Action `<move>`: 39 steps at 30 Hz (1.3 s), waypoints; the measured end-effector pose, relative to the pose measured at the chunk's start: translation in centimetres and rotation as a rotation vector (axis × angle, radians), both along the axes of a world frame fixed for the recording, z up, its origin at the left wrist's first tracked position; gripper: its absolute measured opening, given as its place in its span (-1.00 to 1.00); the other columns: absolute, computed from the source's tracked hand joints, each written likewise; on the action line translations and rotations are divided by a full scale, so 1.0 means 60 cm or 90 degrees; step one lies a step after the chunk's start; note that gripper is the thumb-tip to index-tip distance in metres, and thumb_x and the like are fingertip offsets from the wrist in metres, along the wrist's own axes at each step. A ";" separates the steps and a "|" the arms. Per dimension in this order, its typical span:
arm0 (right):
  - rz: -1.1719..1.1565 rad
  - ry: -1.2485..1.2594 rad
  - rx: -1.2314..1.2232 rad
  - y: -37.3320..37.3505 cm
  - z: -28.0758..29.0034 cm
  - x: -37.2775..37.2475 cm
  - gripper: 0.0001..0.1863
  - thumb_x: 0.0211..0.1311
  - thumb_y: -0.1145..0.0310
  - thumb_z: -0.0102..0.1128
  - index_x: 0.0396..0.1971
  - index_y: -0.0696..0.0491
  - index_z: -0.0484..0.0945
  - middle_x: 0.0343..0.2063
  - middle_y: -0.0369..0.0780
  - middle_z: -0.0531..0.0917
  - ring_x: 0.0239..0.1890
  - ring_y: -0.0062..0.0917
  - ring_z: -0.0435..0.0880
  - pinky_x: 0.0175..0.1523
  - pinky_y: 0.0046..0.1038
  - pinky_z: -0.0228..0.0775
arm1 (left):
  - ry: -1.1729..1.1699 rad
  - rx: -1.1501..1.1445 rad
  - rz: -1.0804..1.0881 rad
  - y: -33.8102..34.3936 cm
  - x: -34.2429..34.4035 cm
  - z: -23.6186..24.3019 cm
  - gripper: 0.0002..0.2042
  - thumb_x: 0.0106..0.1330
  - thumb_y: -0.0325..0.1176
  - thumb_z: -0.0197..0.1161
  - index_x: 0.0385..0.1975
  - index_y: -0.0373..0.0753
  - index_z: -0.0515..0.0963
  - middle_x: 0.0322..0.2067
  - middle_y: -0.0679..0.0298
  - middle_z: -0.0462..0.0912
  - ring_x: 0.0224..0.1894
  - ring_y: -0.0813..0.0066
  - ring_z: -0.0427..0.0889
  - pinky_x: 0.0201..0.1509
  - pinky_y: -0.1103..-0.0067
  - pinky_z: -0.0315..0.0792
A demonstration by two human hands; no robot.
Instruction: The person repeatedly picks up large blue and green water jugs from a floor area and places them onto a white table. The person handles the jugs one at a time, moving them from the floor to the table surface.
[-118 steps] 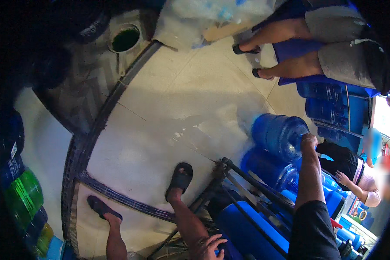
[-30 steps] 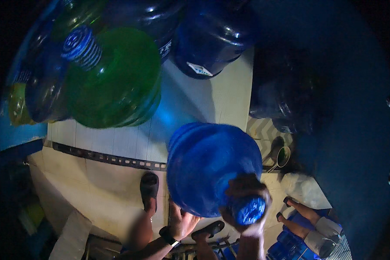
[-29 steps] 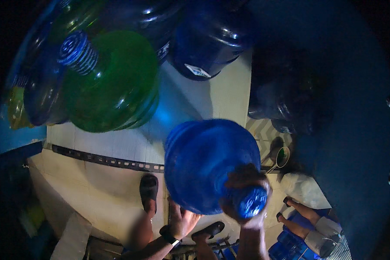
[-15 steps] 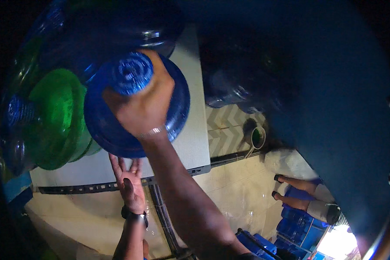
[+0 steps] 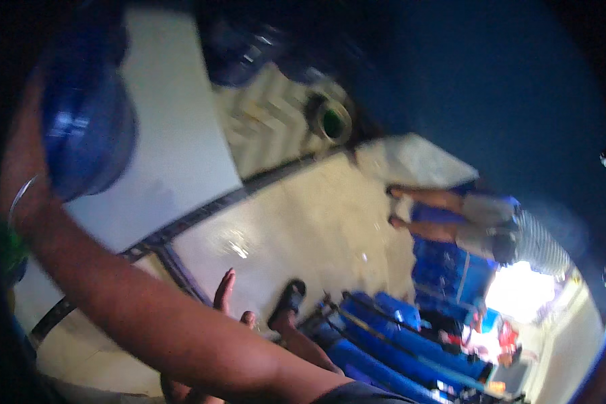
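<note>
At the far left, my right hand (image 5: 25, 138) reaches up beside a large blue water bottle (image 5: 91, 128). It looks closed on the bottle's neck end, though the fingers are dim and blurred. A thin bracelet circles that wrist. The bottle is over a white tabletop (image 5: 175, 121) and shows its rounded side. My left hand (image 5: 225, 293) is partly hidden behind my right forearm, which crosses the lower view; its visible fingers are apart, with nothing seen in them.
A bit of a green bottle (image 5: 10, 249) shows at the left rim. Dark bottles (image 5: 249, 50) stand beyond the table. A round container (image 5: 332, 122) sits on the patterned floor. Another person (image 5: 478, 222) is at the right, near blue crates (image 5: 441, 266); blue bottles (image 5: 384, 323) lie lower right.
The view has swung to the right, so the table and blue bottle now appear farther left. My right hand has moved left with the bottle. My left hand is lower, away from the bottle's edge.
</note>
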State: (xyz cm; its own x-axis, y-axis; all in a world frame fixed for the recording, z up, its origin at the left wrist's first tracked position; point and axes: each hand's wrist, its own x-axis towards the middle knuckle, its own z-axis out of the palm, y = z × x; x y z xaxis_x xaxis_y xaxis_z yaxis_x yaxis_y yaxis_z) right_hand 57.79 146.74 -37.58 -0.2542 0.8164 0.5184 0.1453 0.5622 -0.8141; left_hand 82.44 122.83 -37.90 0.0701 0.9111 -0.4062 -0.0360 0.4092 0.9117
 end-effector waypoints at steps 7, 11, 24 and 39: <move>0.255 -0.133 -0.244 -0.270 -0.166 0.482 -0.45 -0.24 0.44 0.34 -0.07 0.22 0.66 0.05 0.07 0.63 0.15 -0.07 0.56 0.30 -0.16 0.42 | 0.050 0.060 -0.341 -0.112 0.202 -0.084 -0.30 0.33 -0.08 0.37 0.39 -0.27 0.31 0.38 -0.03 0.35 0.42 -0.06 0.34 0.45 0.11 0.25; 0.052 -0.327 -0.529 -0.406 -0.216 0.865 -0.54 0.02 0.57 0.28 0.01 0.06 0.68 -0.03 -0.02 0.70 0.07 -0.09 0.65 0.22 -0.22 0.51 | -0.021 0.014 -0.564 -0.166 0.263 -0.058 -0.36 0.36 0.01 0.33 0.31 -0.28 0.43 0.25 -0.03 0.52 0.23 -0.04 0.56 0.30 0.15 0.41; -0.344 -0.831 -0.720 -0.366 -0.156 1.583 -0.56 0.12 0.32 0.26 0.07 -0.06 0.67 -0.05 -0.12 0.76 0.01 -0.18 0.74 0.15 -0.19 0.58 | -0.115 -0.094 -0.624 -0.246 0.555 0.095 -0.40 0.18 -0.19 0.48 0.22 -0.26 0.53 0.36 -0.05 0.40 0.41 -0.15 0.32 0.52 0.16 0.16; -0.669 -0.983 -1.429 -0.597 0.009 2.123 -0.46 0.52 0.15 0.02 0.43 -0.09 0.41 0.46 -0.19 0.36 0.49 -0.13 0.32 0.39 0.46 0.06 | 0.164 -0.120 -0.551 -0.277 0.761 0.150 -0.67 0.16 -0.39 0.40 -0.03 -0.17 0.66 0.09 0.09 0.64 0.06 0.06 0.66 0.15 0.21 0.56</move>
